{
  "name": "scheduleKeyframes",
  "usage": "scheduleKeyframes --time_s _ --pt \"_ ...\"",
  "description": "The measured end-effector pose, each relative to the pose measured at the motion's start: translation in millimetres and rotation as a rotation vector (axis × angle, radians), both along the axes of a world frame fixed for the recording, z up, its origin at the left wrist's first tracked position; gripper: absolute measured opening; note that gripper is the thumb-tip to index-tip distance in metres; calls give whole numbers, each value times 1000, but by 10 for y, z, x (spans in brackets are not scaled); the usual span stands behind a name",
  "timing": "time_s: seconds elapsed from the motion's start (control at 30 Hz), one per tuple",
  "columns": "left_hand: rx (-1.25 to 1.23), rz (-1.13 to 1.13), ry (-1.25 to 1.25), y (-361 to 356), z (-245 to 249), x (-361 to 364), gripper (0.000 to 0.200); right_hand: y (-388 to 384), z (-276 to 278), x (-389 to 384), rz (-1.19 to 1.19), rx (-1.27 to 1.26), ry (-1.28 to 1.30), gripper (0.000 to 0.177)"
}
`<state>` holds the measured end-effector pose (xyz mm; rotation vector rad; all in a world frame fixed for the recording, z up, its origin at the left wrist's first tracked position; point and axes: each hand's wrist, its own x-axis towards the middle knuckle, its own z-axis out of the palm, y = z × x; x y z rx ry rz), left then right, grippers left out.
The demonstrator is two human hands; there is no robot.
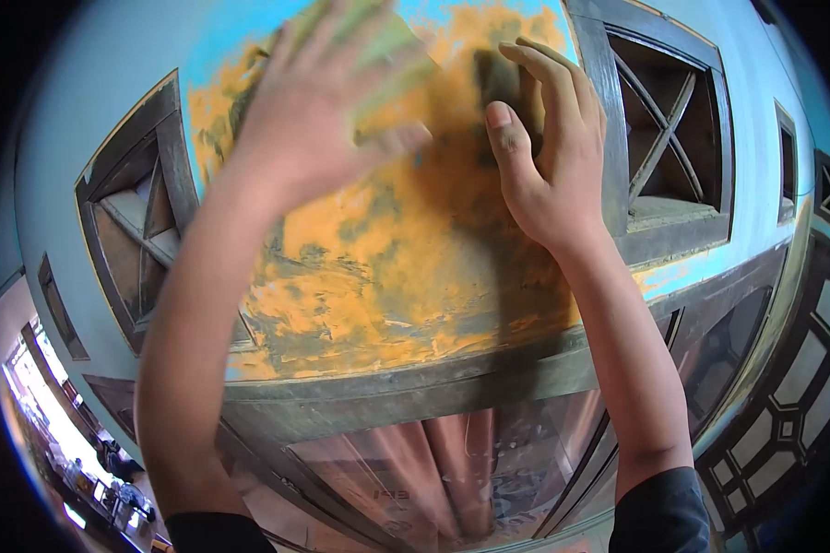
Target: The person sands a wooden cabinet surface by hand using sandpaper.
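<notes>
My left hand is smeared by motion, its fingers spread flat over a yellow-green sheet high on the wall. The sheet shows between and beside the fingers, overlapping the wall panel. Orange, dark-streaked filler or paint covers this panel, with bright blue at its top edge. To the right, my right hand is raised in front of the panel, fingers curved and thumb apart, with nothing visible in it. A dark shadow falls on the panel beside and below that hand.
Dark wooden frames with crossed bars, one at left and one at right, flank the panel. Below runs a wooden beam over glass with a reddish-brown curtain behind. A patterned door stands far right.
</notes>
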<state>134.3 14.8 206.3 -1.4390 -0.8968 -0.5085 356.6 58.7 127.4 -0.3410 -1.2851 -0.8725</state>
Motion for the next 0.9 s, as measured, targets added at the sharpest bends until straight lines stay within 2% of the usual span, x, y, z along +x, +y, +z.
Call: scheduleKeyframes --time_s 0.17,0.23,0.3,0.33,0.4,0.5,0.6,0.7,0.77,0.9 --pt "86 -9 -445 -61 540 -222 73 -3 -25 6 -24 3 11 47" --pt "120 22 -438 -126 348 -10 72 -2 -18 13 -10 16 19 46" --pt "221 -75 -220 120 267 -111 75 -1 -37 33 9 27 26 45" --pt "307 -181 -11 174 238 -164 78 5 -33 40 27 37 22 45" --pt "111 -144 91 129 -275 50 75 20 -24 50 55 47 23 45" --pt "-95 -264 200 47 -699 237 67 -1 -34 42 69 42 25 44" --pt "5 -239 195 133 -136 -35 70 -24 -49 34 30 26 33 44" --pt "305 -209 -29 423 866 -681 67 -23 -50 40 45 10 22 44" --pt "82 -20 -416 48 875 -421 71 -16 -49 43 58 11 1 44" --pt "88 -49 -394 -71 617 142 68 -13 -53 58 87 39 9 46"
